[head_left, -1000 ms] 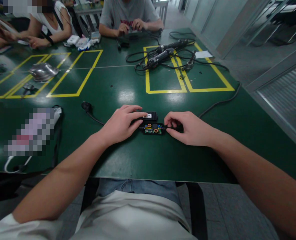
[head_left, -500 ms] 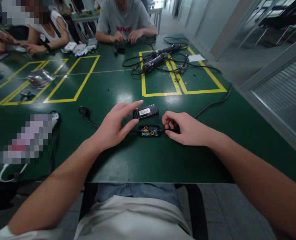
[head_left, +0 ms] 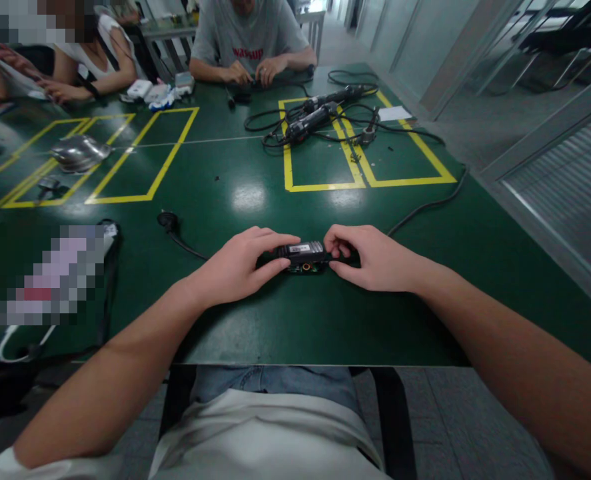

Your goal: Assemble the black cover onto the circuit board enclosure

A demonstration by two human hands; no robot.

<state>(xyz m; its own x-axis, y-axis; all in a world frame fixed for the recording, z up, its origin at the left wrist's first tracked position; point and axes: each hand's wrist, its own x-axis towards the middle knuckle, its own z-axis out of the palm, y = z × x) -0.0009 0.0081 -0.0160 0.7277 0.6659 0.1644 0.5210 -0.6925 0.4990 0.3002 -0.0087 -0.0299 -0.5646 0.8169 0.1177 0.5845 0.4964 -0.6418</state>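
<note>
- The left hand [head_left: 242, 267] comes in from the lower left with the forearm stretched low over the green table [head_left: 275, 320], wrist nearly flat, knuckles up.
- Its fingers [head_left: 275, 239] reach over the top of a black cover [head_left: 300, 250] and its thumb presses in from the near side, so the cover is pinched by its left end between them (a white label shows on its upper face).
- Directly under that pinch lies the open case [head_left: 306, 267], a black shell with a circuit board inside; only a strip of board, with an orange coil, shows below the cover's near edge. The cover sits tilted over it, and whether the two halves touch I cannot tell.
- The right hand [head_left: 375, 260] comes in from the lower right, forearm angled across the table edge, palm down, fingers curled inward.
- Its thumb and forefinger close on the black cord [head_left: 425, 208] just where it leaves the right end of the case; the cord runs on away from the grip to the far right.
- Left of the left-hand grip, a black plug [head_left: 168, 220] lies on the table with its lead trailing under the left hand.
- Well beyond both grips, tools and tangled cables [head_left: 315, 120] lie inside yellow tape boxes, and other people's hands work at the far edge.
</note>
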